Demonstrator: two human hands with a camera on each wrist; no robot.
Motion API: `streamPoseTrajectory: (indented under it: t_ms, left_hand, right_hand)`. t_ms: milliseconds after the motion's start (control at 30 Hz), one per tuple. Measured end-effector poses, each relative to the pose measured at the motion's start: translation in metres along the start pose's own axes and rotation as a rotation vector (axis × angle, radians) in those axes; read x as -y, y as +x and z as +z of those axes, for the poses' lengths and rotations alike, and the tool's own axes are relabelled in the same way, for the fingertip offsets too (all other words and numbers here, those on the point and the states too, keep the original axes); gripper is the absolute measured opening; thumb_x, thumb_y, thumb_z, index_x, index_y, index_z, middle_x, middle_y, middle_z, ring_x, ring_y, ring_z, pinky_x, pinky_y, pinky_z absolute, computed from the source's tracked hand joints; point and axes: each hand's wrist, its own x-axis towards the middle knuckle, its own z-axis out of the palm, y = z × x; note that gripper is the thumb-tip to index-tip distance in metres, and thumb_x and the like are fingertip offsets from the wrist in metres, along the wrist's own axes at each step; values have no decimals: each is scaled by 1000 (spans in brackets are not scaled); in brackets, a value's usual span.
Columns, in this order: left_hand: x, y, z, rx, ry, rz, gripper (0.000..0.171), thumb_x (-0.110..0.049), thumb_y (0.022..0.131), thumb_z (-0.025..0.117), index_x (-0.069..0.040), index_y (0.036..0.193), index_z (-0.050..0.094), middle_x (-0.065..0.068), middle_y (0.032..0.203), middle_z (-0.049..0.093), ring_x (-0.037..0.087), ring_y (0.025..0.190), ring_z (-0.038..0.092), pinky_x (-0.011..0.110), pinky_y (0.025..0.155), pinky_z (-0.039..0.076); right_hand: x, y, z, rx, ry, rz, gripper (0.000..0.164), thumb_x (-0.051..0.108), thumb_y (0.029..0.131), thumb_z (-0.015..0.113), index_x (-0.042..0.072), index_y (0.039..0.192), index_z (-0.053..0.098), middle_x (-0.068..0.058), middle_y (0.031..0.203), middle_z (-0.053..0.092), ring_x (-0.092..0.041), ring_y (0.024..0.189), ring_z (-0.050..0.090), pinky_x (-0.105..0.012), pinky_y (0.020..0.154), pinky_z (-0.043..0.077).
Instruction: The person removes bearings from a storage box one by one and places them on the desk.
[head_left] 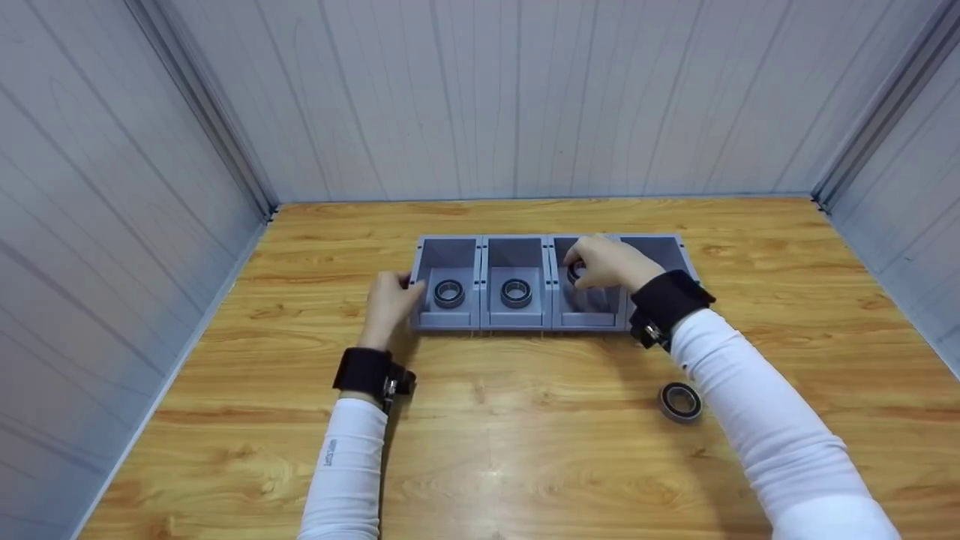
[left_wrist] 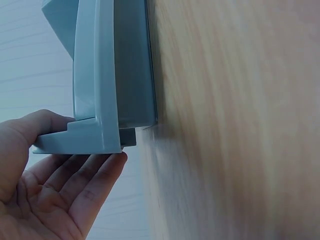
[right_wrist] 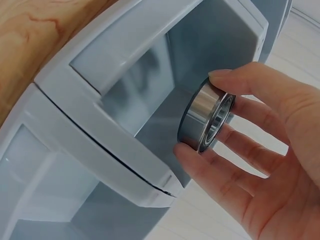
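Observation:
A row of grey storage bins (head_left: 515, 324) stands joined side by side on the wooden table. My right hand (head_left: 616, 262) holds a ball bearing (right_wrist: 201, 112) between thumb and fingers, tilted, inside the third bin from the left. In the right wrist view the bearing is apart from the bin's floor. My left hand (head_left: 390, 304) pinches the outer side wall of the leftmost bin (left_wrist: 107, 100), thumb over the rim and fingers along the outside. One bearing (head_left: 449, 294) lies flat in the leftmost bin, and another bearing (head_left: 516, 293) lies flat in the second. My right hand and wrist partly cover the rightmost bin.
A loose bearing (head_left: 681, 402) lies on the wooden table (head_left: 480, 435), beside the right forearm. Pale panel walls (head_left: 487, 97) close off the table at the back and both sides. Black straps with cameras sit on both wrists.

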Motion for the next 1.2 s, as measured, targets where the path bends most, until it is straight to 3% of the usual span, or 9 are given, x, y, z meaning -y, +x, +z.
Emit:
streamPoseTrajectory:
  t_ms: [200, 767, 967, 1200]
  left_hand:
    - [0, 1, 0, 8, 14, -1, 42, -17, 96, 64, 5, 131, 65, 28, 129, 69, 38, 118, 68, 45, 106, 54]
    - [1, 2, 0, 4, 16, 11, 43, -17, 95, 63, 6, 132, 64, 28, 128, 69, 38, 116, 68, 46, 106, 54]
    - [0, 1, 0, 16, -12, -13, 44, -17, 96, 63, 5, 134, 62, 28, 131, 68, 37, 117, 68, 44, 105, 55]
    - [1, 2, 1, -35, 32, 42, 40, -17, 93, 65, 5, 127, 68, 27, 119, 73, 29, 99, 68, 45, 96, 57]
  right_hand:
    - [2, -1, -4, 0, -16, 1, 44, 7, 89, 72, -3, 132, 66, -24, 131, 69, -39, 121, 65, -54, 102, 54]
    - [7, -5, -13, 3, 17, 6, 45, 9, 90, 73, -2, 133, 65, -23, 132, 68, -38, 118, 66, -52, 99, 56]
    - [8, -6, -15, -10, 12, -14, 44, 8, 90, 73, -3, 131, 66, -23, 129, 69, -37, 116, 66, -51, 98, 56]
    - [8, -7, -18, -6, -5, -19, 46, 9, 88, 73, -4, 131, 66, -24, 131, 68, -38, 117, 65, -51, 96, 55]
